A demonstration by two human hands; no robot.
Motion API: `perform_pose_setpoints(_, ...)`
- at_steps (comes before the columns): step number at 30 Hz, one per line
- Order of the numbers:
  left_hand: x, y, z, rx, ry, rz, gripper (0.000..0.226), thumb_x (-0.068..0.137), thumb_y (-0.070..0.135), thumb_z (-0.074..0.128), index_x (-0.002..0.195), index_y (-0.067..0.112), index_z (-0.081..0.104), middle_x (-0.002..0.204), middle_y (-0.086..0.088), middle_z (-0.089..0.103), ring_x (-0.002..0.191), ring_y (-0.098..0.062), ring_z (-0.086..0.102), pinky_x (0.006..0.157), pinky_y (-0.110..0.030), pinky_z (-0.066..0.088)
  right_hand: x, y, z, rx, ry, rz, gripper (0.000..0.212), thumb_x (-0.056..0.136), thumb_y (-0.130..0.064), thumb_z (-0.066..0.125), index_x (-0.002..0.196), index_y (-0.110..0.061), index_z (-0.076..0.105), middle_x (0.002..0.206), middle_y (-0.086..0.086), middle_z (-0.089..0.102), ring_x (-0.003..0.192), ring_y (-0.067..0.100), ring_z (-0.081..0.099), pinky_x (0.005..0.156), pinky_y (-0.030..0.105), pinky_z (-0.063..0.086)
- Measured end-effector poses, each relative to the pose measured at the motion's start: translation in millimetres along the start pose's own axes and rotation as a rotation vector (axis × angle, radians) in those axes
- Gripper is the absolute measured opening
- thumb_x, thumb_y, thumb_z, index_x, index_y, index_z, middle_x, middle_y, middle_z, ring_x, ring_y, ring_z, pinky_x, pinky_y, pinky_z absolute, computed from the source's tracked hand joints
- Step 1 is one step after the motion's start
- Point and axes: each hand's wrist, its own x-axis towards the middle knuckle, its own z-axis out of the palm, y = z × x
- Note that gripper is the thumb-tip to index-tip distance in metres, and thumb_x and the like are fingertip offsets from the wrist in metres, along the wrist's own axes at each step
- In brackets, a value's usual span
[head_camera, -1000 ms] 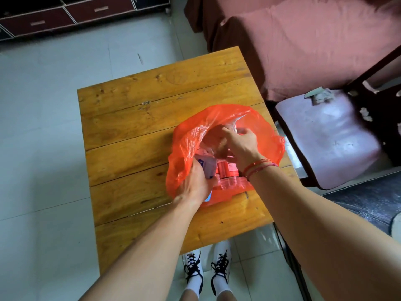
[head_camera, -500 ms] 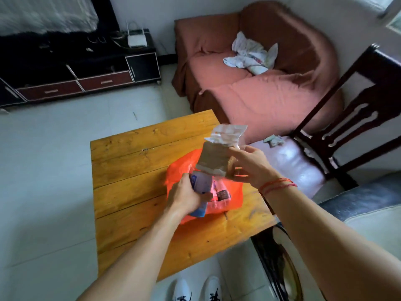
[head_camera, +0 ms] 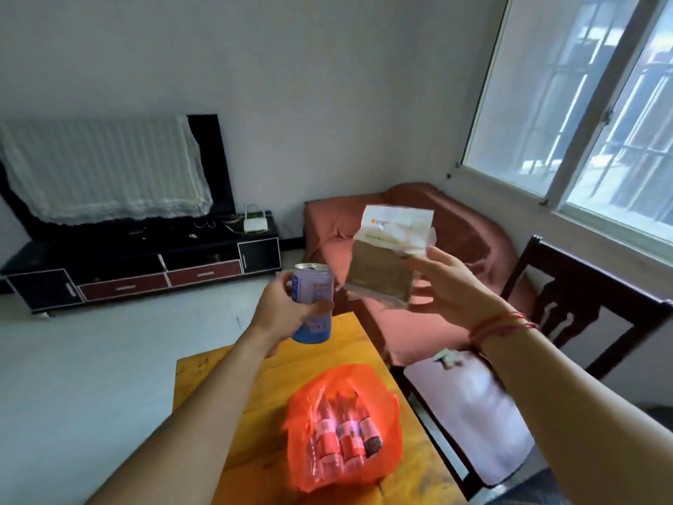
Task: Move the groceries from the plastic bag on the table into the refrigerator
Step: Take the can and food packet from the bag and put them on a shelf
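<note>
A home living room. Far left, a low black cabinet [head_camera: 145, 275] with red drawers carries a television [head_camera: 215, 158] draped in a white lace cloth [head_camera: 102, 169], a small router [head_camera: 254, 224] beside it. A rust-covered sofa [head_camera: 455, 220] sits by the barred window [head_camera: 582, 103] at right. A dark wooden chair [head_camera: 582, 304] stands beside the near wooden bench [head_camera: 225, 377].

Wooden table [head_camera: 233, 373] bears orange plastic bag [head_camera: 382, 428].

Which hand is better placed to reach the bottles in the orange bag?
Probably left: the left hand, gripping the can, is lower and nearer the orange bag; the right hand holds the packet higher.
</note>
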Motion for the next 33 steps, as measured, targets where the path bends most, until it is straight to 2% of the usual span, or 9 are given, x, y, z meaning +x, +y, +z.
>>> perform_pose_setpoints(3,-2,39,-20,-0.059,0.015,0.093,0.051,0.068,0.011,0.088,0.111,0.019,0.061,0.091,0.007,0.07,0.072,0.0,0.068,0.062,-0.021,0.054,-8,-25,1,-0.019,-0.035,-0.08,0.023,0.092,-0.021,0.066,0.115,-0.022,0.065,0.106,0.006,0.069,0.084,0.027,0.069,0.082,0.05,0.057)
perform_pose_setpoints(5,-4,61,-35,-0.094,0.011,0.144,0.049,0.07,0.008,0.086,0.112,0.018,0.062,0.091,0.006,0.073,0.075,-0.004,0.071,0.064,-0.024,0.056,-12,-40,3,-0.034,-0.073,-0.138,0.024,0.092,-0.016,0.064,0.116,-0.022,0.066,0.107,0.005,0.069,0.086,0.025,0.069,0.083,0.052,0.058)
perform_pose_setpoints(9,-11,91,-64,-0.15,0.014,0.224,0.048,0.072,0.0,0.082,0.113,0.016,0.064,0.093,0.0,0.076,0.084,-0.016,0.073,0.068,-0.03,0.06,-20,-65,9,-0.035,-0.143,-0.2,0.028,0.093,-0.012,0.064,0.12,-0.018,0.066,0.108,0.009,0.07,0.085,0.02,0.07,0.07,0.04,0.059)
perform_pose_setpoints(12,-17,100,-80,-0.151,0.021,0.281,0.046,0.071,0.0,0.081,0.109,0.02,0.066,0.096,-0.003,0.076,0.088,-0.019,0.073,0.073,-0.032,0.06,-21,-73,15,-0.025,-0.198,-0.227,0.03,0.093,-0.012,0.064,0.119,-0.024,0.068,0.119,0.01,0.069,0.095,0.023,0.069,0.073,0.041,0.058)
perform_pose_setpoints(16,-23,102,-91,-0.157,0.021,0.291,0.042,0.072,-0.002,0.079,0.106,0.019,0.067,0.093,-0.003,0.077,0.089,-0.02,0.073,0.074,-0.032,0.06,-20,-78,24,-0.022,-0.242,-0.238,0.03,0.093,-0.011,0.065,0.119,-0.025,0.069,0.119,0.009,0.069,0.095,0.019,0.069,0.075,0.039,0.058)
perform_pose_setpoints(20,-28,101,-97,-0.16,0.066,0.291,0.044,0.071,0.001,0.081,0.107,0.021,0.068,0.098,-0.006,0.076,0.094,-0.023,0.072,0.079,-0.039,0.06,-17,-79,30,-0.007,-0.295,-0.243,0.033,0.095,-0.008,0.063,0.123,-0.023,0.067,0.118,0.005,0.07,0.094,0.017,0.071,0.071,0.037,0.059)
perform_pose_setpoints(23,-36,100,-102,-0.16,0.107,0.296,0.042,0.069,0.001,0.081,0.103,0.021,0.068,0.093,-0.004,0.077,0.091,-0.022,0.072,0.076,-0.037,0.06,-13,-77,35,0.012,-0.317,-0.249,0.033,0.094,-0.007,0.063,0.123,-0.022,0.067,0.117,0.005,0.071,0.091,0.017,0.072,0.07,0.035,0.058)
perform_pose_setpoints(29,-72,97,-132,-0.098,0.21,0.298,0.041,0.072,0.001,0.08,0.104,0.022,0.067,0.092,0.003,0.076,0.089,-0.013,0.072,0.073,-0.027,0.058,-6,-78,73,0.042,-0.445,-0.255,0.032,0.093,-0.006,0.064,0.12,-0.023,0.069,0.119,0.009,0.072,0.098,0.028,0.07,0.08,0.046,0.059)
perform_pose_setpoints(33,-104,91,-170,-0.1,0.318,0.285,0.045,0.072,-0.003,0.081,0.107,0.02,0.066,0.096,0.001,0.076,0.091,-0.013,0.071,0.073,-0.026,0.057,-11,-80,118,0.034,-0.543,-0.261,0.035,0.092,-0.006,0.065,0.121,-0.025,0.069,0.113,0.006,0.074,0.093,0.022,0.07,0.068,0.036,0.057)
